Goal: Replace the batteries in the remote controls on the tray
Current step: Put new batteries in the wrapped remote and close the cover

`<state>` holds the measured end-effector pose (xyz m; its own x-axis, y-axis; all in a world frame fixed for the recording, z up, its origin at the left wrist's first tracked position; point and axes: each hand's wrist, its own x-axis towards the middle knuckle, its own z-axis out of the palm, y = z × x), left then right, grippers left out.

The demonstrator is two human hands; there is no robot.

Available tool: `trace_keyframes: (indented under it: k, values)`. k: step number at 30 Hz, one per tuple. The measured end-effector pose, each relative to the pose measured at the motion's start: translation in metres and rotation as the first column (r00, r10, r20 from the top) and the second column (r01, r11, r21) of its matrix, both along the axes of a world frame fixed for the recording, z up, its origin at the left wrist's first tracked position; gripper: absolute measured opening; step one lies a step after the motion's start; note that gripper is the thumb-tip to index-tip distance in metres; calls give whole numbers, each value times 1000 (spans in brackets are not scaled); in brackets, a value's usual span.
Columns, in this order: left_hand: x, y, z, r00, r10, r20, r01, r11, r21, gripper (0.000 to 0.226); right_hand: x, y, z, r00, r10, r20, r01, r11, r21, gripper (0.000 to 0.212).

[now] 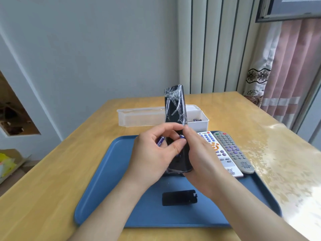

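Currently, right grip [199, 153]: clasps black film-wrapped remote [175, 108], frame centre.
Left grip [156, 152]: pinches purple cylindrical battery [160, 141].
Risk: battery may drop; slick film could let remote twist.

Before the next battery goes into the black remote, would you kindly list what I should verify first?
1. Black remote held firmly: ok, the right hand has a grip on it above the blue tray.
2. Battery cover off: ok, it lies on the tray.
3. Battery ready: ok, the left hand holds a purple battery; a second battery shows by the compartment.
4. Polarity: cannot tell, fingers hide the compartment.
5. Spares: ok, some show in the white box.
6. White remote and grey remote done: cannot tell, both lie buttons up.
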<state>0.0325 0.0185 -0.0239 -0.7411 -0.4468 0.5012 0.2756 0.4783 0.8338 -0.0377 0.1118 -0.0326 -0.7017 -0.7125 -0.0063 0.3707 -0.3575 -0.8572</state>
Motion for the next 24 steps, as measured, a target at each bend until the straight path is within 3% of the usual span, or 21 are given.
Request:
trace_keyframes:
  k: [2, 4, 8, 11, 14, 19, 21, 24]
  values:
    - [0, 2, -2, 999, 43, 34, -40, 996, -75, 22, -1, 0, -1, 1000, -24, 4, 24, 1000, -9, 35]
    - [0, 1, -1, 998, 43, 34, -41, 998, -48, 17, -3, 0, -1, 1000, -29, -5, 29, 999, -15, 37]
    - [6, -7, 16, 998, -61, -12, 61, 945, 322, 14, -3, 0, -1, 999, -17, -49, 15, 999, -37, 40]
    - [9, -17, 18, 986, -136, 97, 92, 926, 367, 6, -4, 0, -3, 999, -8, -50, 7, 1000, -19, 43]
    - [6, -19, 11, 982, -74, 173, 30, 969, 246, 12, -4, 1, -5, 998, 3, -59, -4, 1000, -18, 41]
    - [4, -14, 6, 991, 123, 62, -117, 989, -92, 14, -6, 0, -6, 998, -17, -58, 17, 1000, -6, 39]
    - [4, -12, 5, 977, 214, -25, -209, 919, -335, 10, -6, -1, -8, 997, -46, -62, 47, 999, 16, 38]
    - [3, -11, 0, 985, 159, -69, -168, 787, -594, 11, -8, -2, -9, 997, -68, -33, 69, 998, 9, 37]
